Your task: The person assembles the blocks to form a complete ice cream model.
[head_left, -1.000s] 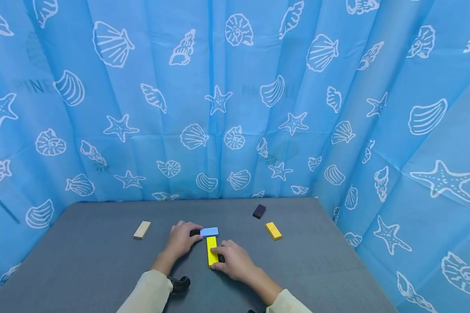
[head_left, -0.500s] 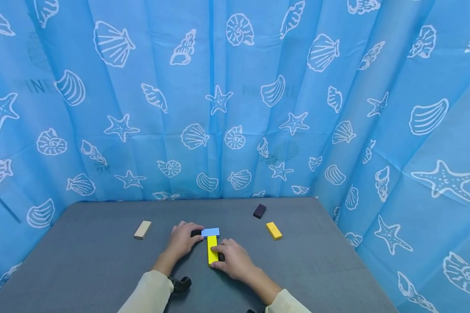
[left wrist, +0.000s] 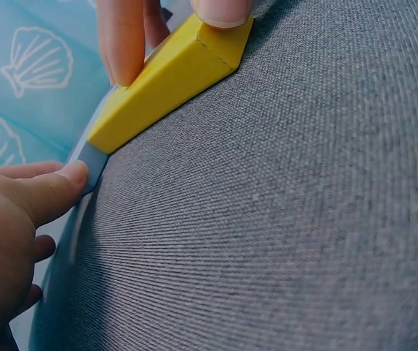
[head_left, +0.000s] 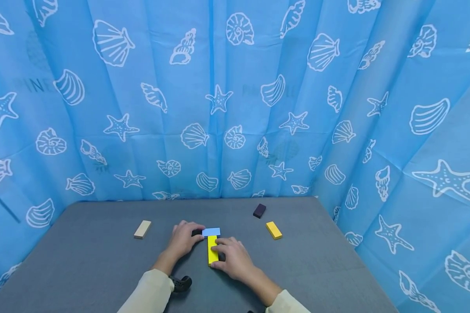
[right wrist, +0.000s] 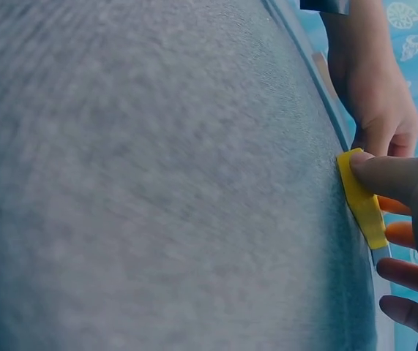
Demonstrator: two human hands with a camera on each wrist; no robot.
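In the head view a light blue block (head_left: 211,231) lies crosswise on the grey table. A longer bright yellow block (head_left: 213,251) lies lengthwise below it, its far end against the blue block's near side. My left hand (head_left: 182,239) holds the left end of the blue block between thumb and fingers. My right hand (head_left: 233,258) grips the yellow block from the right, thumb at its near end and fingertips along its top and right edge. The left wrist view shows the left thumb (left wrist: 69,175) on the blue block, whose far side is hidden.
A beige block (head_left: 142,229) lies to the left on the grey table (head_left: 94,269). Toward the right back are a dark block (head_left: 260,211) and an orange-yellow block (head_left: 273,230). A blue curtain (head_left: 235,108) printed with shells hangs behind and along the right side.
The blue block and left hand have shifted slightly right. The yellow block has edged forward and right against it. One right-hand finger now reaches farther forward along the yellow block.
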